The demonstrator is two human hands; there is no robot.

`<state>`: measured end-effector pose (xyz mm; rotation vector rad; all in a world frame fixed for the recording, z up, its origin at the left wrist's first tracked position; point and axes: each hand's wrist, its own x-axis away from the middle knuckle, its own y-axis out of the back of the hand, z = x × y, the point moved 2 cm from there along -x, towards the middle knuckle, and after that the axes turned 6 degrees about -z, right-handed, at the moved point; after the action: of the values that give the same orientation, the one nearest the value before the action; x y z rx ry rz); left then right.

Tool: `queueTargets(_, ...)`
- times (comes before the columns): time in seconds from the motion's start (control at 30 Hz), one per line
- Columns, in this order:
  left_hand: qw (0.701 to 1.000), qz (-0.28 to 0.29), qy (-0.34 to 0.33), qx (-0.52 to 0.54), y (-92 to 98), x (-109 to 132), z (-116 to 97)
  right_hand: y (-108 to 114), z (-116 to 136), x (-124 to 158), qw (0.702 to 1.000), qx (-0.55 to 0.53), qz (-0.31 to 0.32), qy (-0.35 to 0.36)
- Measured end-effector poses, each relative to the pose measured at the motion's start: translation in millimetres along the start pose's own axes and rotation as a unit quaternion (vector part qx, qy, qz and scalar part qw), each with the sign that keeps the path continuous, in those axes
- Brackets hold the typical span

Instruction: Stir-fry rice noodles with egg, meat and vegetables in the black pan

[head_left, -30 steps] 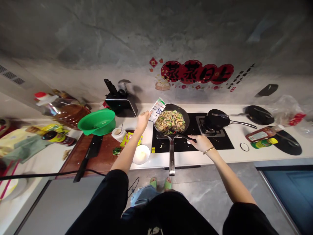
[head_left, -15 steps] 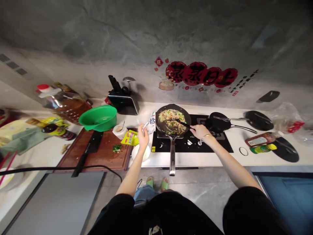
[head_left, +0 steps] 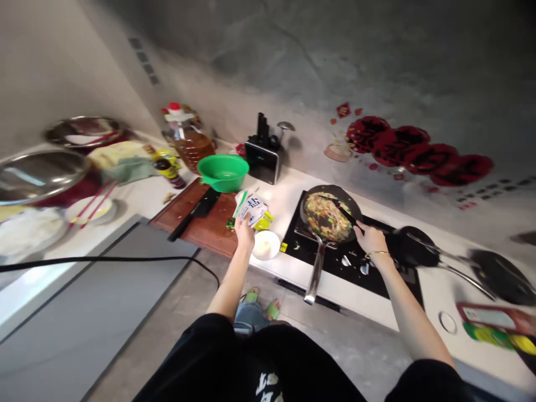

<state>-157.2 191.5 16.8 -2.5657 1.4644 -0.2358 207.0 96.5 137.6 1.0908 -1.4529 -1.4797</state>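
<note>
My left hand is closed on a white salt bag with blue lettering and a green edge. The bag is in front of a yellow packet, by the right end of the wooden cutting board. Just below it stands a white bowl with something pale inside. My right hand grips a black spatula, whose far end lies in the food. Shredded stir-fry fills much of the frying pan on the black cooktop.
On the board lie a cleaver and chopped greens. Behind are a green basin, an oil jug and a knife block. A small black pan sits right. The frying pan's handle juts past the counter edge.
The view has swung left. My left hand has carried the salt bag from beside the pan to the left, towards the cutting board. My right hand still holds the spatula in the food.
</note>
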Motion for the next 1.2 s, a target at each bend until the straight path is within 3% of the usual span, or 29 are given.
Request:
queueTargets(0.1,0.997,-0.062,-0.035,0.01,34.3,-29,-7,-13,19,-13,0.998,0.015,0.053,0.017)
queueTargets(0.2,0.99,-0.129,-0.053,0.02,73.4,-68,-8,-23,34,-9,0.994,0.038,0.099,0.039)
queueTargets(0.33,0.989,-0.138,-0.044,-0.016,105.0,-127,1,-32,40,2,0.991,0.05,0.125,0.012)
queueTargets(0.43,0.993,-0.107,-0.03,-0.035,102.6,-167,15,-39,39,5,0.99,0.052,0.128,-0.026)
queueTargets(0.53,0.997,-0.058,-0.017,-0.054,83.5,-194,33,-45,38,6,0.988,0.053,0.132,-0.067)
queueTargets(0.67,0.996,-0.001,-0.003,-0.092,60.8,-210,53,-48,50,13,0.985,0.055,0.127,-0.106)
queueTargets(0.8,0.988,0.025,0.023,-0.148,69.5,-211,56,-33,69,25,0.982,0.056,0.112,-0.142)
queueTargets(0.87,0.982,0.017,0.025,-0.184,83.6,-202,51,-17,73,31,0.979,0.054,0.112,-0.159)
queueTargets(0.9,0.971,-0.014,-0.008,-0.237,91.3,-194,45,-8,72,35,0.978,0.054,0.111,-0.166)
queueTargets(0.97,0.951,-0.061,-0.088,-0.291,101.1,-164,33,10,66,43,0.978,0.055,0.107,-0.171)
queueTargets(1.0,0.951,-0.041,-0.107,-0.288,100.9,-141,27,19,62,47,0.979,0.056,0.103,-0.167)
queueTargets(1.07,0.962,0.085,-0.084,-0.246,88.0,-83,19,33,56,54,0.984,0.057,0.103,-0.135)
queueTargets(1.1,0.955,0.191,-0.041,-0.223,75.4,-48,17,37,54,56,0.986,0.056,0.105,-0.113)
queueTargets(1.13,0.93,0.305,0.014,-0.204,59.9,-11,17,40,53,55,0.989,0.055,0.103,-0.091)
queueTargets(1.2,0.847,0.479,0.127,-0.194,27.1,63,20,38,52,47,0.994,0.051,0.08,-0.059)
